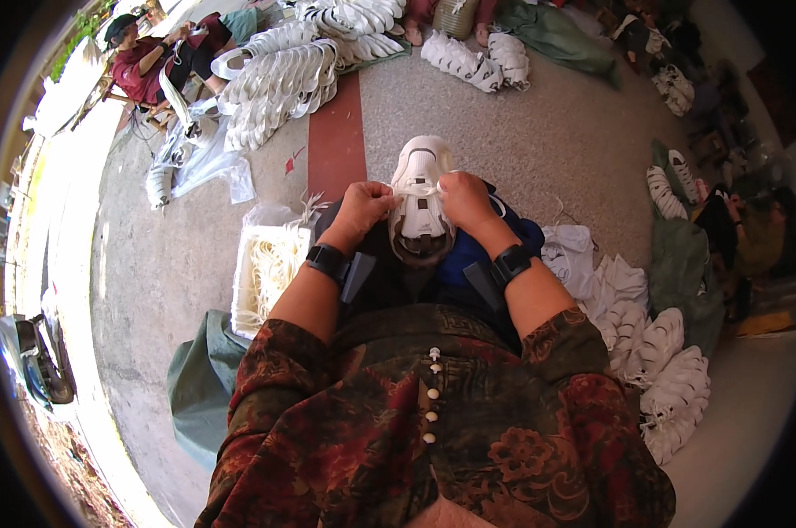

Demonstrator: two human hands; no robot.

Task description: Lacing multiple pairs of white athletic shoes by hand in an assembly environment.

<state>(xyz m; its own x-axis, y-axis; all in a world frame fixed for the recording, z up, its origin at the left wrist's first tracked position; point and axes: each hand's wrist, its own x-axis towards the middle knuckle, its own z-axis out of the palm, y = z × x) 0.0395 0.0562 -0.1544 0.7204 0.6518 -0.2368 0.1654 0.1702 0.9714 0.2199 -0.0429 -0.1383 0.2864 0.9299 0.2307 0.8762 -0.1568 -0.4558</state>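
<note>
A white shoe upper (424, 158) rests on my lap between my two hands, its toe pointing away from me. A whitish shoelace (418, 187) runs across its middle, over the tongue. At the upper's left side my left hand (367, 209) is closed, thumb and fingertips pinching the lace. My right hand (467, 202) is closed on the lace at the right side, its knuckles partly hiding the grip. Both hands are at about the same height, with dark bands on the wrists.
Left of my knees stands a white box (238, 286) full of loose laces (273, 268). Stacked shoe uppers (284, 84) lie at the far left, with more uppers (675, 387) and white bundles (569, 255) at my right. A seated person (143, 62) works at the far left.
</note>
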